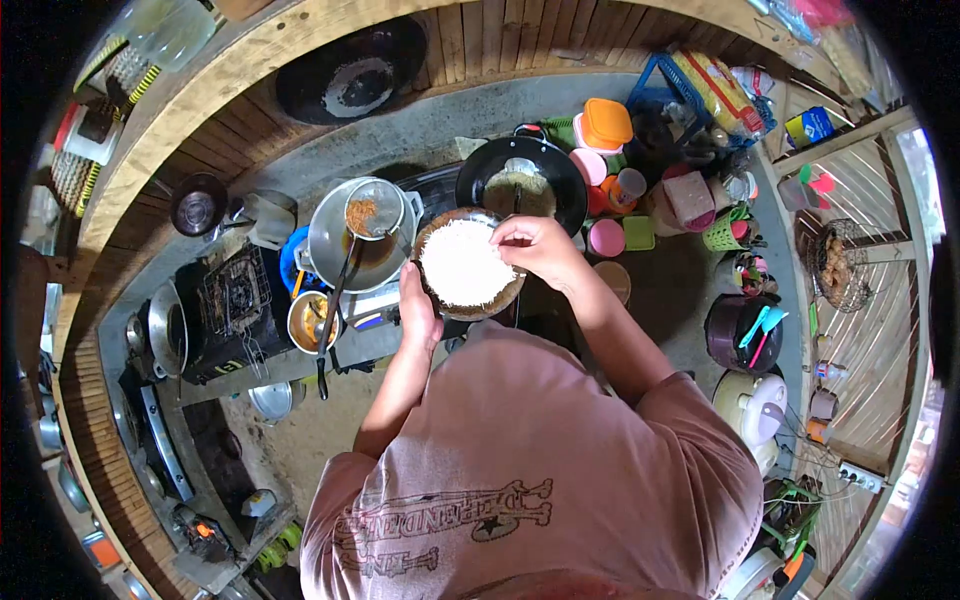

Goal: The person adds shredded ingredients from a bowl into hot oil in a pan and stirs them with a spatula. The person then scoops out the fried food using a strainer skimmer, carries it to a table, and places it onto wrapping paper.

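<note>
A brown bowl point(505, 297) heaped with fine white shreds point(462, 262) is held in front of my chest. My left hand point(418, 308) supports the bowl from its left side, with the fingers partly hidden along its rim. At the upper right of the heap, my right hand point(540, 248) has its fingertips pinched together against the shreds; what lies between them is too small to make out. Just beyond the bowl sits a black wok point(570, 185) with oil in it. A strainer point(376, 209) holding brown fried bits rests over a large metal pot point(328, 225) to the left.
A small pot point(303, 330) of orange-brown food and a black grill stove point(235, 300) are to the left. Colourful plastic containers point(606, 125) crowd the back right. A rice cooker point(750, 408) and a dark pot point(735, 335) with utensils stand at the right.
</note>
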`<act>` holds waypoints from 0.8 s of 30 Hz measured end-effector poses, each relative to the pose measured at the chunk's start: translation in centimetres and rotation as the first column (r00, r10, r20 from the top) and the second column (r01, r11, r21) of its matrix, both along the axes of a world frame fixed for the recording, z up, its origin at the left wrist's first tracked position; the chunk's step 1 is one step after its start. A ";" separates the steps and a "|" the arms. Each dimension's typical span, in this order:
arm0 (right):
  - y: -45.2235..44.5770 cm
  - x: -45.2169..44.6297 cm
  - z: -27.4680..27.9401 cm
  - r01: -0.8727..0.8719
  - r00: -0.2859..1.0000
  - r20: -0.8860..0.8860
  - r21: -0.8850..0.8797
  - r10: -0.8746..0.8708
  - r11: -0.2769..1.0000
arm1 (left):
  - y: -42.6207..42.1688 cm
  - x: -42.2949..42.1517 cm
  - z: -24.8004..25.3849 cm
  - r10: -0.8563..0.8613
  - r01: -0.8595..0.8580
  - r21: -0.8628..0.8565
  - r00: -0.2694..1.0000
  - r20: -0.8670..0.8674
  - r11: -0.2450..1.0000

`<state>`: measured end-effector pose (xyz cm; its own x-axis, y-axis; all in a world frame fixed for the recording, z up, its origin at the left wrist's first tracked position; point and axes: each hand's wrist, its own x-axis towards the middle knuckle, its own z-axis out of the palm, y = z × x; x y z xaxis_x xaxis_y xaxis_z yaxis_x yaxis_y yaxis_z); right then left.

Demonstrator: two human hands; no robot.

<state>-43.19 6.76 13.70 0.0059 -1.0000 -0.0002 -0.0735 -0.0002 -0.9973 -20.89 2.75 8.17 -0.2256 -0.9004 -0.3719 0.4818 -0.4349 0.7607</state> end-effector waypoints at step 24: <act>-12.3 -10.8 -1.2 -0.161 0.684 -0.700 0.128 0.204 0.979 | -0.1 2.0 -4.8 -0.037 0.042 -0.078 0.997 0.061 0.996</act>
<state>-53.96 -5.57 12.53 0.1648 -0.9775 -0.1320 -0.7598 -0.0404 -0.6489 -18.86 2.63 3.35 -0.2409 -0.9186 -0.3132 0.4185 -0.3895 0.8205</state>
